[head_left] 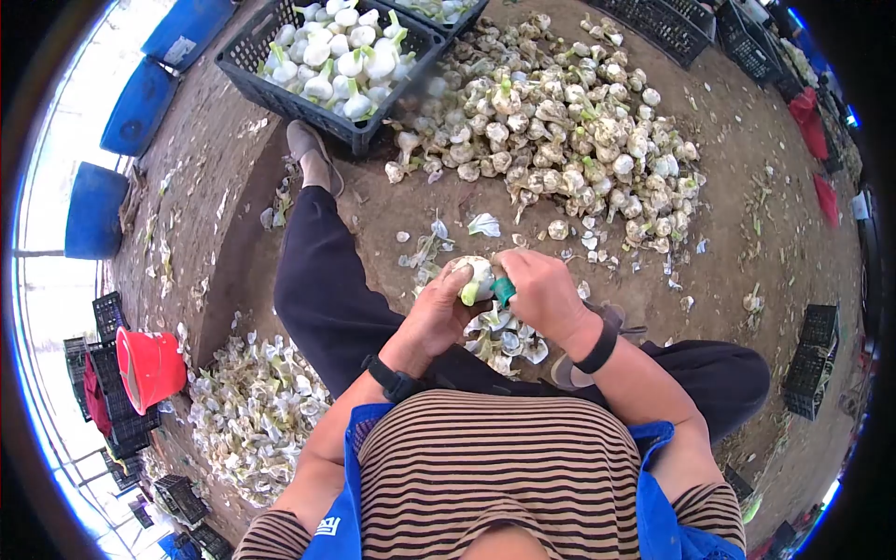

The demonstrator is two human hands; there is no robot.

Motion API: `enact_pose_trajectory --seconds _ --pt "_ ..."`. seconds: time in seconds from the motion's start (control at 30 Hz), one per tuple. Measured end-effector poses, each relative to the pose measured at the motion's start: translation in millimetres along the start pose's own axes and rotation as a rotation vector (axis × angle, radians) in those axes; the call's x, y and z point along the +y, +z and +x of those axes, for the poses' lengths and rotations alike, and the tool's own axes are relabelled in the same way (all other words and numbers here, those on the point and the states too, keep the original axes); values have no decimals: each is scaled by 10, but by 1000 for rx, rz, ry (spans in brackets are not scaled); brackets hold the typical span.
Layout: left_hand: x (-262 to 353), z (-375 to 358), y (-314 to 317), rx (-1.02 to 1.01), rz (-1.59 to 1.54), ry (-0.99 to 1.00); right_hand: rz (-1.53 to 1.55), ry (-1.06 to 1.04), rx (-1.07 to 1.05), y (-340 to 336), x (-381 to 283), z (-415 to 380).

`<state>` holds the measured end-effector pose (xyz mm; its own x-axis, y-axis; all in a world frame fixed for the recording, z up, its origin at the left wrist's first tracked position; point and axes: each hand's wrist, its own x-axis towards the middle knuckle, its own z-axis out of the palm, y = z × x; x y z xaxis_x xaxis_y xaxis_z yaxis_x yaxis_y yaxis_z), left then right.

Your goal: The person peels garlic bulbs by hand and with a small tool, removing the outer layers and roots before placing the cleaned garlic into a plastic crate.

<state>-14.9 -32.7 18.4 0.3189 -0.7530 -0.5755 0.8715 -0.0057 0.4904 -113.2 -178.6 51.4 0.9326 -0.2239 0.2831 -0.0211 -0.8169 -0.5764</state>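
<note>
Because the person's legs [322, 271] are spread wide, the dirt floor [397, 210] between them leaves working room. Ahead spreads a broad pile of soil-stained garlic bulbs [569, 131], probably kept loose there for easy reach. A heap of papery husks [257, 411] lies outside the left leg, apparently to keep waste away from the bulbs. Beyond the left foot, a black perforated crate [308, 117] holds clean white bulbs, its walls presumably stopping them rolling. The left hand [439, 313] grips one garlic bulb [478, 278] in front of the torso, steadying it, I judge, for the right hand [546, 294]. That hand curls beside it, next to a small green piece [504, 291]; what its fingers grasp I cannot tell.
</note>
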Motion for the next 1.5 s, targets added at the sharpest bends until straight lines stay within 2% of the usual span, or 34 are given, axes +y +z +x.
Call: enact_pose_trajectory --seconds 0.13,0.2,0.23,0.27,0.3,0.33,0.37,0.4,0.47,0.5,0.57,0.7,0.77,0.8,0.87,0.9,0.97,1.0,1.07,1.13,1.2,1.27,1.33,1.37,1.4,1.47,1.5 --pt "202 -121 96 -114 137 -32 10 90 47 67 112 -6" --pt "218 -209 105 -319 316 -44 -13 134 63 80 331 -55" --pt "169 -221 78 -366 341 -60 -70 305 -1 43 567 -84" --pt "116 -246 65 -377 302 12 -129 468 -64 25 691 -71" --pt "136 -241 58 -258 187 -10 -124 462 -62 6 652 -45" --pt "144 -243 50 -137 67 -40 -25 444 -193 -43 566 -60" --pt "138 -175 -23 -63 58 -57 69 423 -319 -76 505 -80" --pt "156 -166 68 -26 -8 -19 63 422 -318 -43 409 -88" --pt "143 -115 89 -11 -57 18 997 484 98 94 134 -63" --pt "126 -101 83 -10 -56 18 998 483 99 115 63 -63" --pt "77 -70 86 -54 -27 27 715 476 112 117 -25 -62" --pt "42 -125 155 3 103 107 766 465 125 150 -40 -59" --pt "-6 -79 68 0 348 138 678 445 93 142 -41 -68" --pt "5 -91 77 2 346 138 679 445 90 141 -55 -66" --pt "35 -115 111 15 413 101 397 233 181 142 -78 -67" --pt "31 -106 105 15 413 97 397 236 181 149 -69 -74" --pt "21 -103 81 -41 548 138 373 382 244 179 -34 -79" --pt "14 -132 64 -39 546 137 374 383 242 204 66 -69" --pt "9 -189 47 -204 268 -56 204 649 306 218 349 -59" --pt "45 -188 93 -182 328 14 276 656 232 183 301 -72" --pt "78 -149 88 -24 293 31 299 488 274 178 151 -77" --pt "78 -118 74 -16 345 41 317 432 324 173 167 -54" --pt "45 -70 48 13 304 66 361 463 251 128 286 -42" --pt "55 -42 26 14 303 65 483 513 236 272 543 -120" --pt "71 -7 -6 83 251 59 481 514 233 206 582 -114" --pt "73 90 -117 155 189 45 961 696 296 62 617 -112" --pt "73 139 -182 200 186 76 984 695 290 25 648 -139"
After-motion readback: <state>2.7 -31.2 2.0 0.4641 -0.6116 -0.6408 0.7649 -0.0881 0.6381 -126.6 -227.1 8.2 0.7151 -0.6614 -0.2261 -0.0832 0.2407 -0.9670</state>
